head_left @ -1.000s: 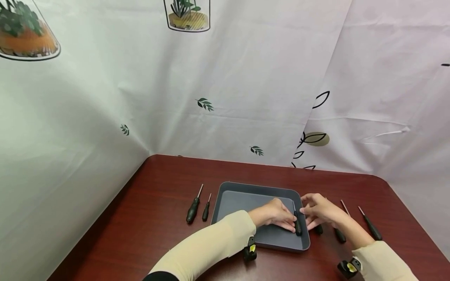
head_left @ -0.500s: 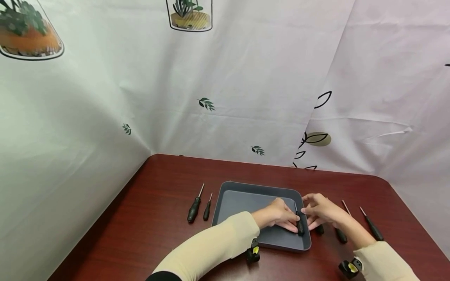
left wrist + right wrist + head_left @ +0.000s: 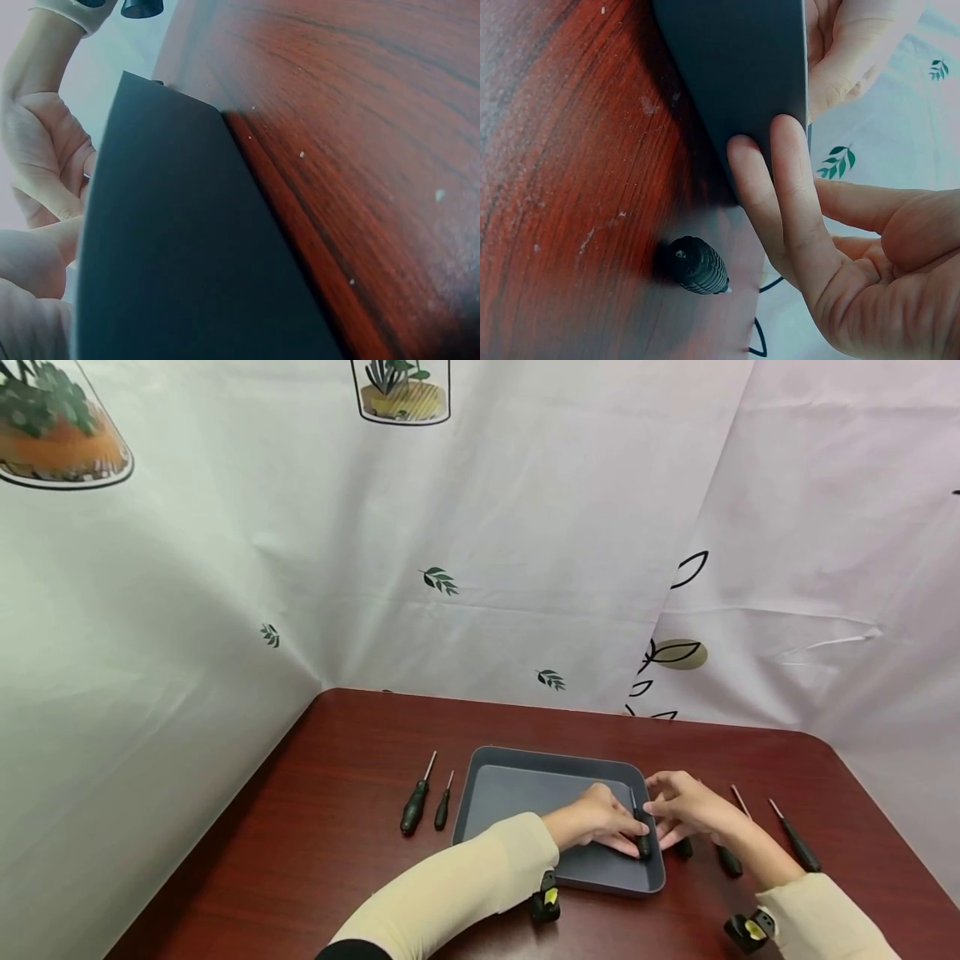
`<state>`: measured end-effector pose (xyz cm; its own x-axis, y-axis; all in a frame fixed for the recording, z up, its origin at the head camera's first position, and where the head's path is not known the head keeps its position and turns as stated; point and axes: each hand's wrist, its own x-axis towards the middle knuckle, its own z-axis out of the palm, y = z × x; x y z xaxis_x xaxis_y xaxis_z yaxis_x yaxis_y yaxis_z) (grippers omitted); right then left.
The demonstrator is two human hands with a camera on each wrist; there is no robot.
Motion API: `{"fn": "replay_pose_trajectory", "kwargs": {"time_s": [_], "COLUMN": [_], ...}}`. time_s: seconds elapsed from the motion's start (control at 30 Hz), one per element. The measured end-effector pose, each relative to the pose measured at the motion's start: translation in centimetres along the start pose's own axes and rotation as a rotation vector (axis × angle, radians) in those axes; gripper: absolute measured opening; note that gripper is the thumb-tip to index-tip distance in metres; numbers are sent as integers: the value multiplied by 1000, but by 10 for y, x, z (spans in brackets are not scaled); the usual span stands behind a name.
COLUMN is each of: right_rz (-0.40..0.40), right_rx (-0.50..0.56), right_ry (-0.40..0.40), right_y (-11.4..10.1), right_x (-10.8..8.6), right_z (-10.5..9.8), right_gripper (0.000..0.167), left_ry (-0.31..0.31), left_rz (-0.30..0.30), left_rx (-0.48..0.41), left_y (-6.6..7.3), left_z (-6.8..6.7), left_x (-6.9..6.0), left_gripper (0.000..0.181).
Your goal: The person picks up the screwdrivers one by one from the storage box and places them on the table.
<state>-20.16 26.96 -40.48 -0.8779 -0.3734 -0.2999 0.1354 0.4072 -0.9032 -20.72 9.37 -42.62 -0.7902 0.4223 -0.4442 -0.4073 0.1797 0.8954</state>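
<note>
My left hand [image 3: 603,821] is inside the grey tray [image 3: 517,785], thumb and fingers pinching the dark handle of a screwdriver [image 3: 643,847]. That screwdriver lies lengthwise along the tray's right wall, its shaft toward the back. On the outer right side, my right hand [image 3: 684,806] grips the tray wall, with two fingers [image 3: 795,172] pressed flat on the outside and the thumb up at the rim. The left wrist view is mostly the tray's outer front wall [image 3: 172,225], which hides the screwdriver.
Left of the tray lie a larger screwdriver [image 3: 415,806] and a small screwdriver [image 3: 442,810]. To the right, partly behind my right hand and forearm, are more screwdrivers, one with its handle [image 3: 729,862] showing and another farther out [image 3: 801,847]. A printed cloth [image 3: 480,527] hangs behind the table [image 3: 337,827].
My left hand has shifted slightly right with the screwdriver, closer to the tray's right wall. The right hand keeps its place on the tray.
</note>
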Motion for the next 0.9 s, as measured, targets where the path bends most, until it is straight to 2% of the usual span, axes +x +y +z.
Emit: {"fn": "replay_pose_trajectory", "kwargs": {"time_s": [0.2,0.4,0.9], "right_rz": [1,8,1], "right_rx": [-4,6,12], "right_ry": [3,4,-8], "right_y": [-2,-1,-1], "right_x": [-1,-1,-1], "right_z": [-1,0,-1], "right_gripper": [55,54,55], "left_ry": [13,27,-80], "left_rz": [17,6,-8], "left_rx": [26,61,65], "left_y": [0,-3,1], "left_z": [0,-3,-12], "left_x": [-1,-3,-12], "left_gripper": [9,11,10]}}
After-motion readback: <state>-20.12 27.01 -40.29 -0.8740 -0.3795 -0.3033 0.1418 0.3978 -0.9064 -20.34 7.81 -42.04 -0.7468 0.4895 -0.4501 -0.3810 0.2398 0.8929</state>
